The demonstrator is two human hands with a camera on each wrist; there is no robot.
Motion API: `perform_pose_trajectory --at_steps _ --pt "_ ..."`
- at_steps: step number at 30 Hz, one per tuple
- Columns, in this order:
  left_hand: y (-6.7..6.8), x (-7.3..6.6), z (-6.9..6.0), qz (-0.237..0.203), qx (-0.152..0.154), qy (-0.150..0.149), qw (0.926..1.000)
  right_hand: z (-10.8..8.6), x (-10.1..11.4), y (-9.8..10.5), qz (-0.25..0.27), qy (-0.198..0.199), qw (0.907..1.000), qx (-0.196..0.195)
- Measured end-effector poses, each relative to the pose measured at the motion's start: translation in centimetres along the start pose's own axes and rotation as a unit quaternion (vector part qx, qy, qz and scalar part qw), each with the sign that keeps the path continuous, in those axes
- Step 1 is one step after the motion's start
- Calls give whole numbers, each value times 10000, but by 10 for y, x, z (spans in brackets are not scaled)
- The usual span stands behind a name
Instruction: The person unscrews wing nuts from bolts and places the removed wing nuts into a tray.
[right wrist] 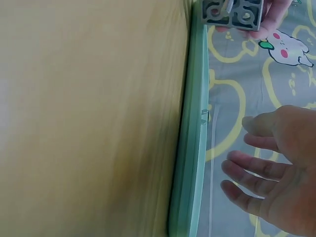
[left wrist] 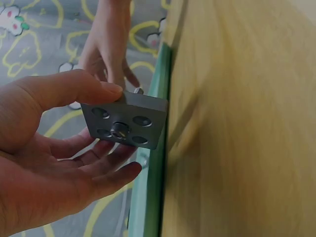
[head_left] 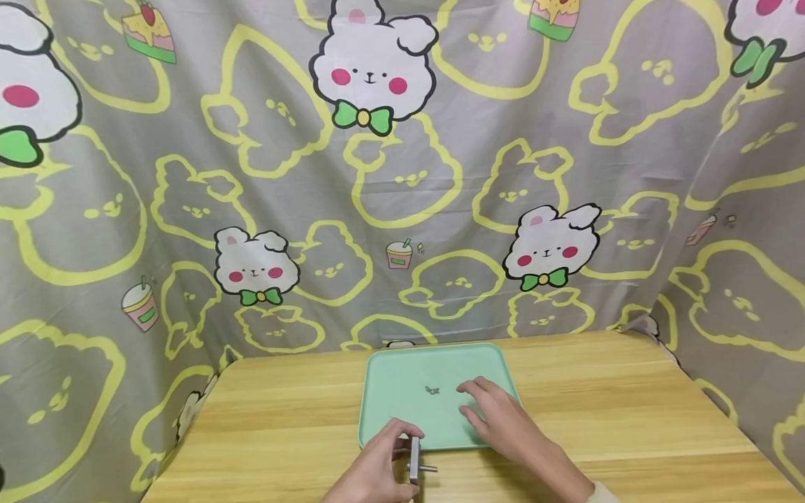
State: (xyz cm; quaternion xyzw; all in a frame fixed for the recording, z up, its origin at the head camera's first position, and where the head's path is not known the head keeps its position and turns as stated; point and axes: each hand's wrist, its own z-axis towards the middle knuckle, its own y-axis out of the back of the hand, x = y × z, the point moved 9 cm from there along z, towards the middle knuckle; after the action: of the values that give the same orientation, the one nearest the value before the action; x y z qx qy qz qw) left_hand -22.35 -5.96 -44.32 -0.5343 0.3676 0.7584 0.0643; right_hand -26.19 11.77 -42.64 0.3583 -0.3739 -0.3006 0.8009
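My left hand [head_left: 383, 464] grips a grey square metal plate [left wrist: 126, 118] by its edges, thumb on one side and fingers on the other. Several round recesses mark its face, and a bolt [head_left: 428, 468] passes through its middle and sticks out on the right. The plate is held upright just off the near edge of a mint-green tray [head_left: 402, 419]. Over the tray's right part hovers my right hand [head_left: 499, 416], fingers spread and holding nothing. Left of its fingertips, a little group of small metal pieces [head_left: 432, 390] lies on the tray; their exact kind is too small to tell.
The tray lies on a wooden table [head_left: 283, 419] with light grain. Behind the table and along both sides hangs a grey curtain [head_left: 440, 293] printed with cartoon rabbits. A pale sleeve [head_left: 602, 493] covers the right forearm's end.
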Motion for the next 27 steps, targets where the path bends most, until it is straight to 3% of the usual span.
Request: perform_pose_trajectory --at_steps 6,9,11,14,16,19,23,26,27 --pt "-12 2 8 133 -33 124 9998 -11 0 12 -76 26 9999 -145" --pt "-21 6 9 -466 -44 282 9985 -18 -2 14 -64 -1 9999 -105" --pt "-28 9 10 -1185 -34 423 9920 -24 -3 15 6 -6 10000 -43" --pt "-36 13 10 -2176 -19 573 9743 -33 -3 17 68 -62 9999 108" --pt "-38 15 11 -2500 -29 635 9662 -38 -4 20 71 -110 9998 159" --pt "-41 16 12 -2717 -1 682 9600 -45 -6 24 37 -210 9996 181" --pt "-42 15 12 -2620 -8 614 9631 -53 -10 28 -75 -360 9991 197" --pt "-40 20 11 -2282 -23 627 9716 -58 -9 30 -163 -388 9990 176" --pt "-40 22 11 -1986 1 591 9783 -60 -8 31 -201 -355 9991 135"
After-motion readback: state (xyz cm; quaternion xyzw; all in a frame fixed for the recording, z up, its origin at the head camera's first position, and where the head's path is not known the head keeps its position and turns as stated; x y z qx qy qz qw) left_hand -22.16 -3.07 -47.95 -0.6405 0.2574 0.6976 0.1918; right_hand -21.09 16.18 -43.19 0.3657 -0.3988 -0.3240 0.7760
